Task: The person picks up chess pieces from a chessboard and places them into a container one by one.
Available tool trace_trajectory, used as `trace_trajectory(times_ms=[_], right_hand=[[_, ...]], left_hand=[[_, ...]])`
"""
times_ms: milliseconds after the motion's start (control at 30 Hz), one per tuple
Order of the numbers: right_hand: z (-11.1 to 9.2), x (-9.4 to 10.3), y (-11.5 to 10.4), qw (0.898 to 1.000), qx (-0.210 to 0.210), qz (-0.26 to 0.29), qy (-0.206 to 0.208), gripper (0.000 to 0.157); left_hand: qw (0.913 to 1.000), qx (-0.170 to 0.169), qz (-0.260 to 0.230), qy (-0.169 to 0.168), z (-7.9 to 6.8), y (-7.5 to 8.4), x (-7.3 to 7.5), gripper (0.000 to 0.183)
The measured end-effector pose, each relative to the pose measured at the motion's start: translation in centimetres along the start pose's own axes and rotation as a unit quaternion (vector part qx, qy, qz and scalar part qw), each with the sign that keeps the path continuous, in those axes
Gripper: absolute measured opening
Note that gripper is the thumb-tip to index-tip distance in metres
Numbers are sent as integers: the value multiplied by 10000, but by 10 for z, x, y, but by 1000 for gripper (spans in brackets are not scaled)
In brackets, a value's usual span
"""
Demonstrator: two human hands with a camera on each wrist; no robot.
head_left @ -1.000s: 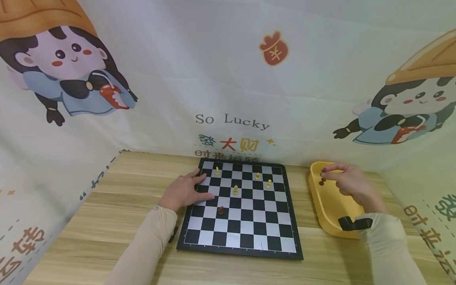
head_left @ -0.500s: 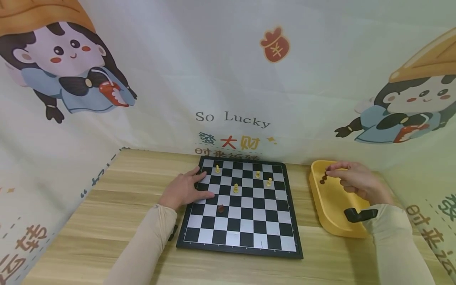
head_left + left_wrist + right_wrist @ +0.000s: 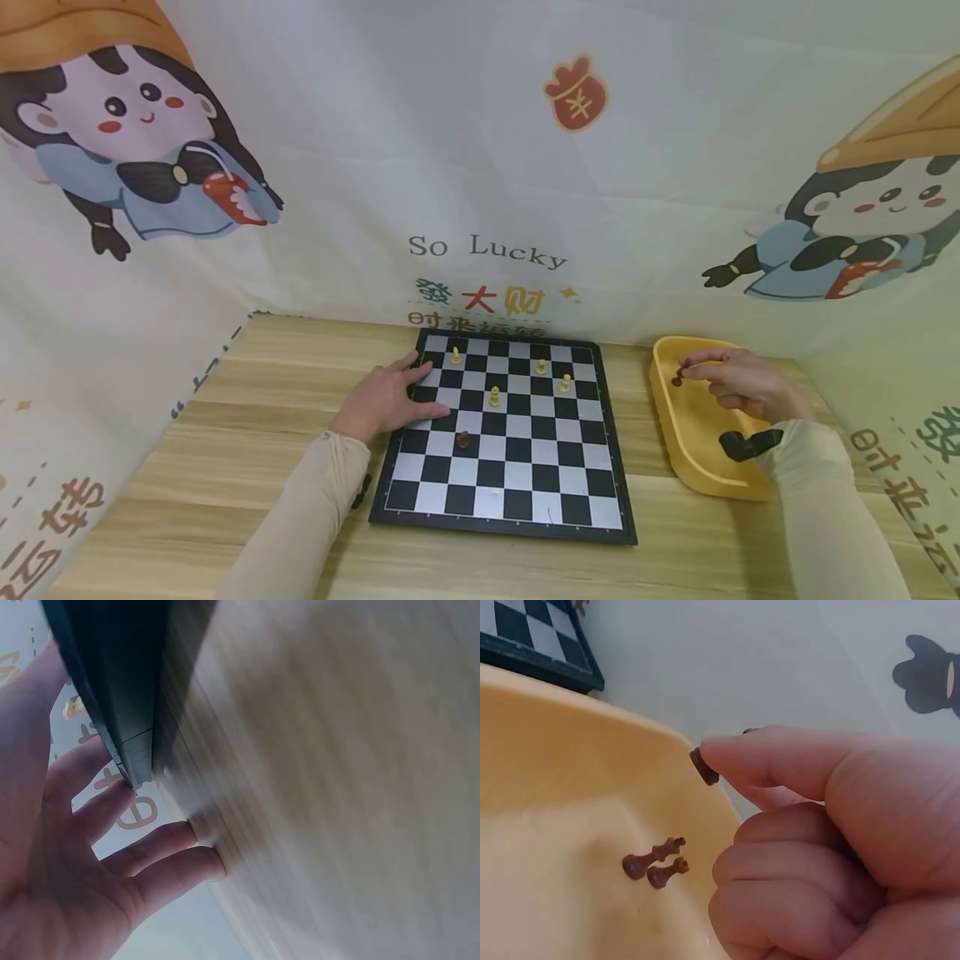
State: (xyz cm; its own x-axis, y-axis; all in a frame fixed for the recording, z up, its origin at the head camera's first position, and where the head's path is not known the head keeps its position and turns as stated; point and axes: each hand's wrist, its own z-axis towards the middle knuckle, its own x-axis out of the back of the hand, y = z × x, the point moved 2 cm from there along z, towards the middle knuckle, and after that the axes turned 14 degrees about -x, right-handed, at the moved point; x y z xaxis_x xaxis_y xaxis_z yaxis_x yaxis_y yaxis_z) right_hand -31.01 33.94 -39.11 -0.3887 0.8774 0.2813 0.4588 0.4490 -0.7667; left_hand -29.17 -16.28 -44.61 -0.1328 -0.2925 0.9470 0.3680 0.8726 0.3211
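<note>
My left hand (image 3: 382,402) rests at the left edge of the black-and-white chessboard (image 3: 519,452), fingers spread, thumb on the squares. In the left wrist view its fingers (image 3: 161,877) reach past the board's dark side to the wooden surface. Over the far end of a yellow tray (image 3: 678,442), my right hand (image 3: 738,383) pinches a dark brown chess piece (image 3: 705,766) between thumb and index finger. Most of that piece is hidden by the fingers. Two brown chess pieces (image 3: 651,864) lie on their sides in the tray below. A brown chess piece (image 3: 462,439) is on the board's left half.
Several pale yellow chess pieces (image 3: 495,396) stand on the board's far half. The wooden table (image 3: 247,433) extends left of the board, and a strip of it separates board and tray. A printed cloth (image 3: 360,150) hangs behind and at both sides.
My right hand shifts slightly right, then back left over the tray, still pinching the piece. The left hand keeps its place on the board. The head view tilts a little.
</note>
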Motion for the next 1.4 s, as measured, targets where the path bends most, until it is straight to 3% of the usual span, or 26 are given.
trace_trajectory(times_ms=[600,833,1233,1400], right_hand=[[13,-2,7,9993,-58,-307,-188,19],[19,-3,12,9984,-275,-458,-209,8],[28,-1,23,9976,-475,-472,-152,8],[29,-1,26,9970,-582,-498,-82,9]], left_hand=[[9999,-74,89,71,-1,-1,0,94],[9999,-49,98,41,-1,-1,1,93],[10000,50,4,23,0,-1,-1,94],[10000,-58,58,38,0,-1,1,94]])
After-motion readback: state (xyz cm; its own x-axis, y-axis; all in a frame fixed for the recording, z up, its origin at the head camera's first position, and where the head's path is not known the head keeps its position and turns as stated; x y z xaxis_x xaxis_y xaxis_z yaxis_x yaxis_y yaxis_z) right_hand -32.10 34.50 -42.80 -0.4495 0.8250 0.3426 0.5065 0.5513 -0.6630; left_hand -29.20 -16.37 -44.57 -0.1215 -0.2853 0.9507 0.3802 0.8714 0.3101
